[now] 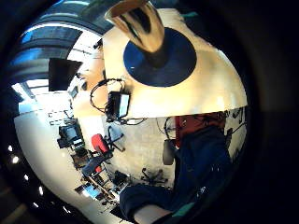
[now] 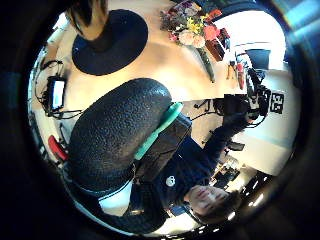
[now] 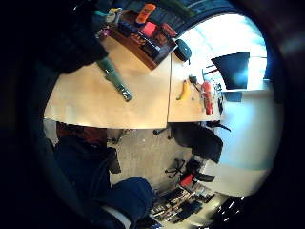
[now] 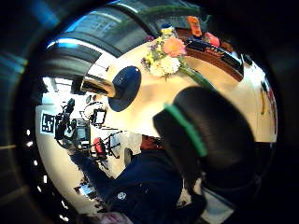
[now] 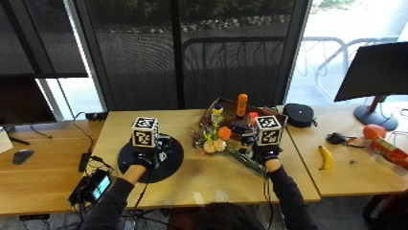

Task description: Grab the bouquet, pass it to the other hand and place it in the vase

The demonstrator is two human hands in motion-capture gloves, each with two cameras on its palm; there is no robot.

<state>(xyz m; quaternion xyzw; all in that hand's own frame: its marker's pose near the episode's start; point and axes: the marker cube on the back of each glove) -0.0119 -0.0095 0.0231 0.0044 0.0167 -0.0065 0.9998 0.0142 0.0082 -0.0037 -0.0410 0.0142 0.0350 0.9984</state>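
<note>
The table (image 5: 210, 179) carries everything. On it, left of the bouquet, a round dark mat (image 5: 167, 165) holds the brassy vase (image 1: 138, 23); its narrow flared mouth could tip if stems strike its rim. The bouquet (image 5: 213, 139) lies flat, blooms toward the vase. The right hand (image 5: 266, 154) sits over the stem end; I cannot tell its fingers. The left hand (image 5: 143, 158) hovers above the mat, apparently holding nothing.

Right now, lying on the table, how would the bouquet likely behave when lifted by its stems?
The bouquet would probably feel head-heavy: its blooms cluster at one end. Its green-wrapped stems look slim and possibly slippery. The flowers seem fragile.
</note>
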